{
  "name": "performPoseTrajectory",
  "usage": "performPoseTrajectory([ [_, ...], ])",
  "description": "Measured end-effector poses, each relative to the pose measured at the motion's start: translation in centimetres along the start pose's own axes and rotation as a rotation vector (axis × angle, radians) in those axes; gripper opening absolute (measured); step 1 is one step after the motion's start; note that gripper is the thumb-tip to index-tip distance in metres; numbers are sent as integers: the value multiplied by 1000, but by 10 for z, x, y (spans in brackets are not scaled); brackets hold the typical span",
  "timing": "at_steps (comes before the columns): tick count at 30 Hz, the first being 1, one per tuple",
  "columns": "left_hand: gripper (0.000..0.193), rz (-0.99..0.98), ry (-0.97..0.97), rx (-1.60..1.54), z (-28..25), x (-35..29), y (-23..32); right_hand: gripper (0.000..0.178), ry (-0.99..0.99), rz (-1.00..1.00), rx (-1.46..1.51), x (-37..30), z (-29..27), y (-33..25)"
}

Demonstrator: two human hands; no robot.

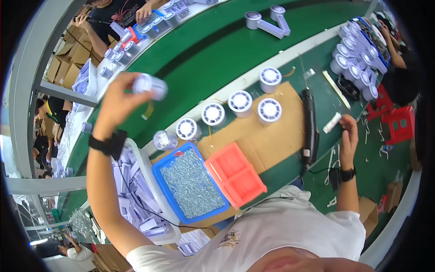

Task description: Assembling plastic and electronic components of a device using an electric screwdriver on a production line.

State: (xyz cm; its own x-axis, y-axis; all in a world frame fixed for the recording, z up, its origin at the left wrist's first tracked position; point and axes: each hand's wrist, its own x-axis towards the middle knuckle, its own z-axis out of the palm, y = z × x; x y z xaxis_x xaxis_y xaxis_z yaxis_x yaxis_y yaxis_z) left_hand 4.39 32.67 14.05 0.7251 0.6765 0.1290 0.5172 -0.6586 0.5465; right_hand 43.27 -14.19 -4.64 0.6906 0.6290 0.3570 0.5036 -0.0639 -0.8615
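My left hand (118, 97) is raised over the green conveyor belt, closed around a lavender cylindrical fan head (152, 87). A short yellowish wire hangs below that part, slightly blurred. My right hand (349, 138) rests at the bench's right edge, fingers loosely apart. Its fingertips are beside a small white tube-shaped piece (332, 123); whether they touch it I cannot tell. Several similar fan heads (213, 114) with round slotted grilles stand on and beside a cardboard sheet (276, 138). A clear-sided cylinder (165, 140) stands at the row's left end.
A black electric screwdriver (309, 122) lies across the bench. Nearer me sit a blue tray of small screws (156, 174) and a red divided tray (261, 187). A white bin (170, 233) holds lavender handles. Assembled units (353, 59) are piled at right; co-workers sit across the belt.
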Motion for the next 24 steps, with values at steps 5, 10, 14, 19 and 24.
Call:
performPoseTrajectory([
  [5,54,313,-352,-24,77,-46,132,48,-23,-45,68,2,1,-6],
  [10,57,261,-317,44,141,-56,142,48,-79,-96,82,3,1,-15],
  [14,58,263,-266,130,151,-60,136,49,-144,-150,24,7,20,-24],
  [19,38,36,-12,175,61,-24,107,36,-11,-134,-19,-12,21,-3],
  [24,38,-497,147,639,-111,-2,-75,28,87,-171,8,-13,32,24],
])
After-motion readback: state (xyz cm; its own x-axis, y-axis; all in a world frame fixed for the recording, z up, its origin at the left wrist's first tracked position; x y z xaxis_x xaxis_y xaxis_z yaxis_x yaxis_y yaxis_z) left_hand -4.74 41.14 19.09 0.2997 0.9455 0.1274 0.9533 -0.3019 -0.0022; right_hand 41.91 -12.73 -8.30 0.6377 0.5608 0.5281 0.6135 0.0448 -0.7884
